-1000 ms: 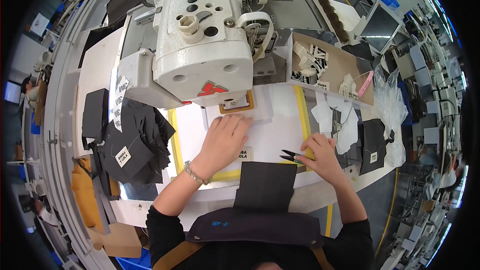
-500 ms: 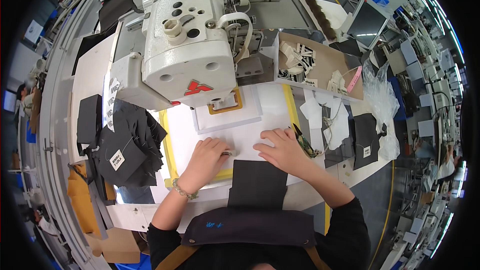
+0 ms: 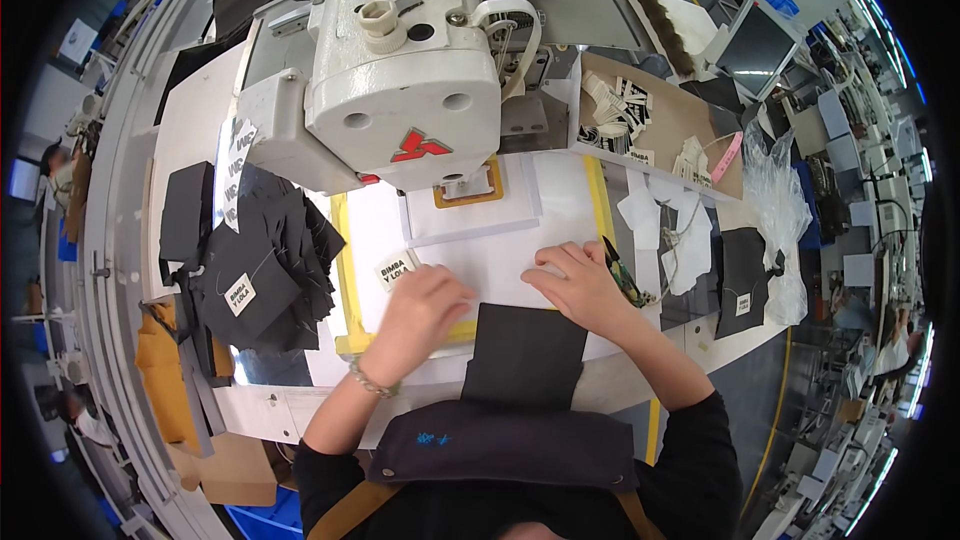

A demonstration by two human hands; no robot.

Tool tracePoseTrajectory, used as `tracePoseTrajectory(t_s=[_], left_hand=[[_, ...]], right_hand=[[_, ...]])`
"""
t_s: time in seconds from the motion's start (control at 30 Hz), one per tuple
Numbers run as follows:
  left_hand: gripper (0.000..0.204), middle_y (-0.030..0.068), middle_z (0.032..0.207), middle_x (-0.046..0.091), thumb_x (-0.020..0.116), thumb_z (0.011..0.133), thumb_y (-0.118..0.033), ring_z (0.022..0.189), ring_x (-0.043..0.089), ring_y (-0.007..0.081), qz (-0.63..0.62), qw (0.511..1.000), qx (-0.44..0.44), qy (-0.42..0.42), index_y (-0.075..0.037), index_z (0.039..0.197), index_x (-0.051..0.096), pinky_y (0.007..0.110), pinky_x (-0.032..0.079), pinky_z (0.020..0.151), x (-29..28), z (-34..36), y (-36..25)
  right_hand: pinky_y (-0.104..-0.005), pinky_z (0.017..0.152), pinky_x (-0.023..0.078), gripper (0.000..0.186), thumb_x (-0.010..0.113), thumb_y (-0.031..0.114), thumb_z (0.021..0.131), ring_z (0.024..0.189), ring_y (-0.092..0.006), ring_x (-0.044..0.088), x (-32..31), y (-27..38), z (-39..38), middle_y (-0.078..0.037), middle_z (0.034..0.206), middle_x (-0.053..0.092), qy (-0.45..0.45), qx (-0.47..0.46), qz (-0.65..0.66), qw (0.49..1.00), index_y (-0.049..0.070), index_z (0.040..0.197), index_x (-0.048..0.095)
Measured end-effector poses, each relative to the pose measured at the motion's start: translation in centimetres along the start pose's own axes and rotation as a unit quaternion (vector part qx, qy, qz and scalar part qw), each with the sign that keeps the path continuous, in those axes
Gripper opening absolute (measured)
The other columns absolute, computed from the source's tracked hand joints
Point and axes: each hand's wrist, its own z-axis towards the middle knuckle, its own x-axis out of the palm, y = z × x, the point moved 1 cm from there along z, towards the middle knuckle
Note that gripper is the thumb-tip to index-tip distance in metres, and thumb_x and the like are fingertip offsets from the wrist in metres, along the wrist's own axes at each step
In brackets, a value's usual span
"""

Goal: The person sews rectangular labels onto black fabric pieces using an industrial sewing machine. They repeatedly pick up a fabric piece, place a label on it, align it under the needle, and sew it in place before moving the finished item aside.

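A small white fabric label (image 3: 393,270) with dark print lies flat on the white work plate (image 3: 485,275), just beyond my left hand (image 3: 422,312). That hand hovers low with its fingers loosely bent and nothing visible in it. On the other side of the plate my right hand (image 3: 580,285) is curved, thumb apart from the fingers, and holds nothing. Between and below the two hands, a black fabric piece (image 3: 525,355) hangs over the plate's near edge toward my lap. Ahead stands the white sewing machine head (image 3: 400,80), above a yellow-edged clamp frame (image 3: 468,190).
At the left sits a pile of black fabric pieces (image 3: 265,275), a label on top. Green-handled snips (image 3: 625,275) lie beside my right hand. A cardboard box of labels (image 3: 660,125), clear plastic bags (image 3: 775,200) and another labelled black piece (image 3: 740,275) are at the right.
The label by my left hand now lies flat on the plate; before, a small pale thing was at those fingertips. My right hand has shifted slightly. The whole view has moved a little.
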Motion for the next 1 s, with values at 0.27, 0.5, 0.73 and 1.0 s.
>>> tracePoseTrajectory(t_s=[0.27, 0.5, 0.73, 1.0], left_hand=[[0.019, 0.0051, 0.087, 0.055, 0.073, 0.074, -0.006, 0.087, 0.055, 0.0236, -0.035, 0.997, 0.035, 0.063, -0.008, 0.086, 0.059, 0.035, 0.041, 0.077, 4.1, 2.6, -2.4], [0.017, 0.0044, 0.086, 0.057, 0.072, 0.076, -0.005, 0.086, 0.055, 0.0235, -0.024, 0.997, 0.025, 0.068, -0.008, 0.088, 0.062, 0.035, 0.039, 0.077, 4.2, 2.5, -2.9], [0.022, 0.0011, 0.088, 0.058, 0.072, 0.076, -0.005, 0.084, 0.053, 0.0207, 0.031, 0.996, 0.071, 0.044, -0.009, 0.096, 0.068, 0.034, 0.037, 0.077, 4.3, 0.9, -3.3], [0.027, -0.0019, 0.093, 0.061, 0.071, 0.074, -0.004, 0.089, 0.055, 0.0170, 0.035, 0.995, 0.088, 0.016, -0.011, 0.100, 0.071, 0.033, 0.036, 0.078, 4.5, 0.3, -3.2]], right_hand=[[-0.0358, 0.082, 0.032, 0.022, 0.073, 0.020, 0.081, 0.094, -0.0157, 0.054, -0.5, -0.3, -0.2, 0.002, 0.104, 0.056, 0.020, 0.017, 0.029, 0.999, 0.018, 0.101, 0.064], [-0.0348, 0.082, 0.030, 0.021, 0.074, 0.017, 0.080, 0.092, -0.0147, 0.056, -1.9, -1.0, -0.5, 0.003, 0.101, 0.058, -0.018, 0.088, 0.073, 0.993, 0.018, 0.100, 0.067], [-0.0339, 0.084, 0.028, 0.019, 0.075, 0.012, 0.077, 0.094, -0.0140, 0.055, -4.3, -1.4, -2.2, 0.003, 0.098, 0.059, -0.021, 0.134, 0.064, 0.989, 0.016, 0.095, 0.071], [-0.0339, 0.082, 0.027, 0.018, 0.075, 0.011, 0.078, 0.089, -0.0139, 0.054, -5.5, -0.8, -4.5, 0.003, 0.095, 0.060, -0.006, 0.156, 0.059, 0.986, 0.016, 0.095, 0.072]])
